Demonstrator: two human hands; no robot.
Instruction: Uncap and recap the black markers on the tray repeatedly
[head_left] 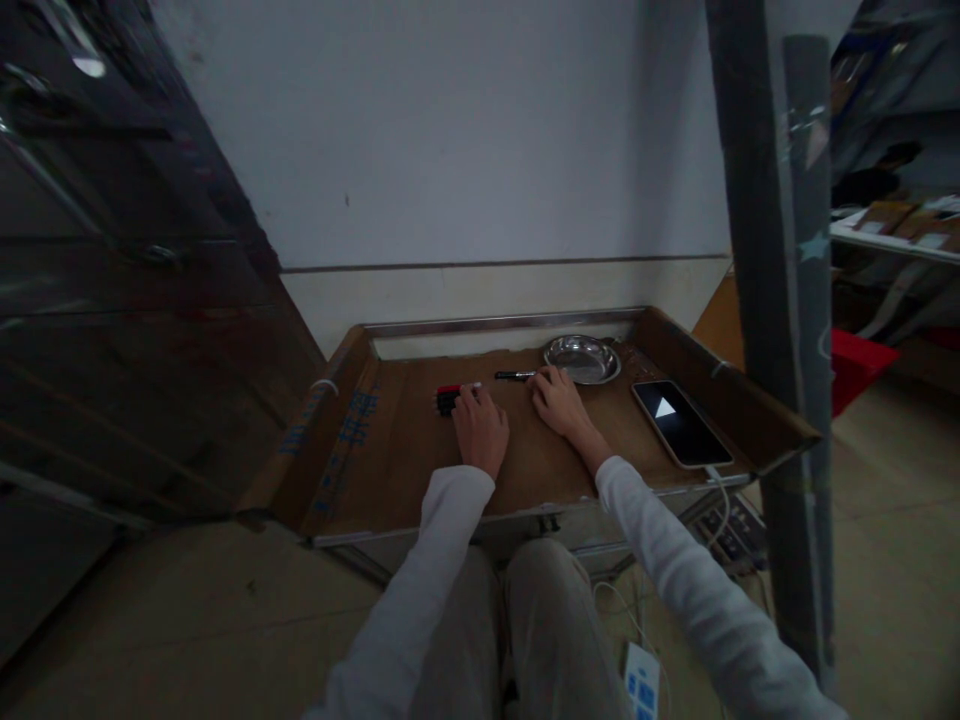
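Shiny metal dish (583, 359); matt brown cardboard tray (420, 450); glossy glass phone (681, 422).

silver dish (582, 359), black phone (681, 423), brown tray (405, 440), white sleeves (660, 540)

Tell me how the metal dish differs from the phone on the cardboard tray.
The metal dish is round, shiny and silver; the phone is a flat dark rectangle. The dish sits at the back of the tray, right by the right hand; the phone lies nearer the right edge, apart from both hands. The phone's screen shows a white triangle and a cable leads off it; the dish looks empty. Both rest on the tray's cardboard floor.
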